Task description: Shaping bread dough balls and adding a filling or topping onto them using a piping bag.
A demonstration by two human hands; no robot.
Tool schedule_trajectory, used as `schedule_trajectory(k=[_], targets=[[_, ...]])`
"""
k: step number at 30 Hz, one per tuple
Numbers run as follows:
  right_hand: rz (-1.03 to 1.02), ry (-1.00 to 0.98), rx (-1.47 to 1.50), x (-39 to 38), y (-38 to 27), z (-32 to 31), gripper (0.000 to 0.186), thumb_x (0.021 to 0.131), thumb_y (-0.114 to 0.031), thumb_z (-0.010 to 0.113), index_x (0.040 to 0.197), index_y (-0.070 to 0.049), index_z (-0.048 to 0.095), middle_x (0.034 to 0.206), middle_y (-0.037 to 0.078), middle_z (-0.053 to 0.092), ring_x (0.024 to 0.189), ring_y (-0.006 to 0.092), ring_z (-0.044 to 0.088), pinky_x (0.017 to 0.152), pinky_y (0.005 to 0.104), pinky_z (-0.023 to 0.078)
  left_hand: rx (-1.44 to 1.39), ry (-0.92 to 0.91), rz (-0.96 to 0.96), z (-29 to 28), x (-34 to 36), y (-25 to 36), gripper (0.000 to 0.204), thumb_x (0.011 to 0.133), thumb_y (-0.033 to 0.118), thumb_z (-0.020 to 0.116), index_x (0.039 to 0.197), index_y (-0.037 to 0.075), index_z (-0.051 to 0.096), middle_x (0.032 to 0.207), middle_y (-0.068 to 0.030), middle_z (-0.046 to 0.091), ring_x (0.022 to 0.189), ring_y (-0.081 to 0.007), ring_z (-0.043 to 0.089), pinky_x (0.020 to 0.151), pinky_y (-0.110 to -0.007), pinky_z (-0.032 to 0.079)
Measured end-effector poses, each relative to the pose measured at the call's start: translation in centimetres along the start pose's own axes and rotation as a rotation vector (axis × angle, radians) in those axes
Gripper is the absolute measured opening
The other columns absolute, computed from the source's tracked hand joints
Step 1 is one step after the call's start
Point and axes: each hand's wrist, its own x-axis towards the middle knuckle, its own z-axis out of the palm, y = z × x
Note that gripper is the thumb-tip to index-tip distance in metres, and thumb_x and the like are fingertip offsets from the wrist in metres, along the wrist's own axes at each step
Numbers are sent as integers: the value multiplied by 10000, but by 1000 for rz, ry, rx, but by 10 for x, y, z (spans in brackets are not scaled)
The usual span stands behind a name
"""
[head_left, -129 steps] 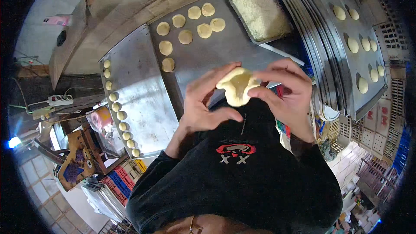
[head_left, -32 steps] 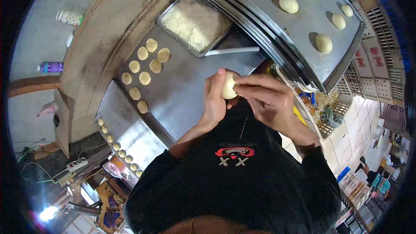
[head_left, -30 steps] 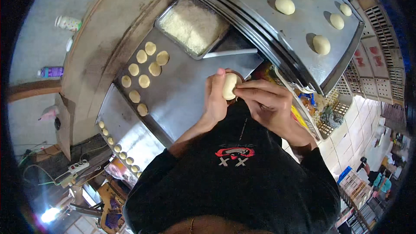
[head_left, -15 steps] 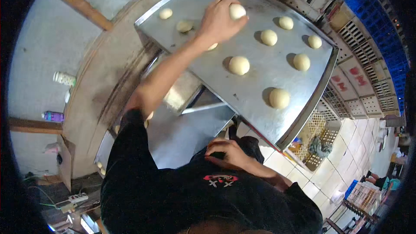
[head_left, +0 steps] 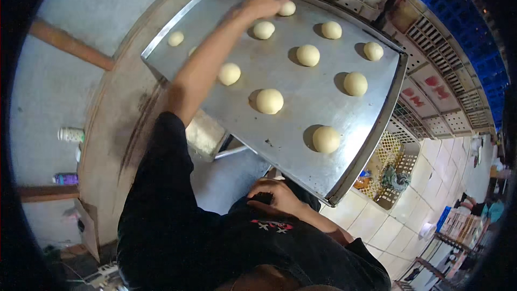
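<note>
My left hand (head_left: pixel 269 0), fingers spread with nothing held, hovers at the far edge of a metal tray (head_left: pixel 392 91), just over a pale dough ball (head_left: pixel 286 9). Several smooth dough balls (head_left: pixel 326 139) sit apart across this tray, and a small one (head_left: pixel 175 38) lies near its left rim; my forearm partly hides another. Low in front of my dark shirt is my right hand (head_left: pixel 273 196), fingers curled but apart from the thumb, holding nothing visible, below the tray's near edge.
Under the upper tray show a powder-filled pan (head_left: pixel 202 132) and another metal surface (head_left: pixel 221 178). Stacked crates (head_left: pixel 436 91) line the back right. A plastic basket (head_left: pixel 404 175) stands on floor tiles (head_left: pixel 369 215) at right. Two bottles (head_left: pixel 67 179) are at far left.
Both hands held one dough ball a second ago. Then my left hand carried it onto the upper tray, and has now released it. My right hand dropped toward my shirt. The view shifted.
</note>
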Motion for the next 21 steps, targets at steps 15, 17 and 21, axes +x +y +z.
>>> schedule_trajectory(k=[15, 17, 21], targets=[[151, -271, -126, 39, -14, 90, 104, 821, -114, 737, 866, -28, 701, 819, 82, 659, 699, 154, 639, 645, 278, 515, 283, 510, -1220, -168, -643, -114, 371, 777, 104, 669, 1133, 37, 588, 1010, -159, 564, 975, -322, 559, 849, -430, 455], [202, -346, -126, 46, -18, 107, 99, 817, -113, 735, 856, -31, 696, 796, 70, 641, 667, 139, 623, 618, 267, 507, 289, 395, -1484, -164, -675, -109, 440, 775, 140, 674, 1195, 55, 575, 1053, -173, 563, 1002, -344, 569, 858, -467, 468], [189, -386, -126, 51, -25, 136, 108, 813, -117, 743, 859, -31, 697, 770, 64, 626, 664, 138, 622, 613, 274, 508, 422, 165, -1473, -146, -679, -146, 394, 773, 149, 673, 1149, 47, 617, 1058, -177, 597, 1002, -359, 586, 870, -487, 472]])
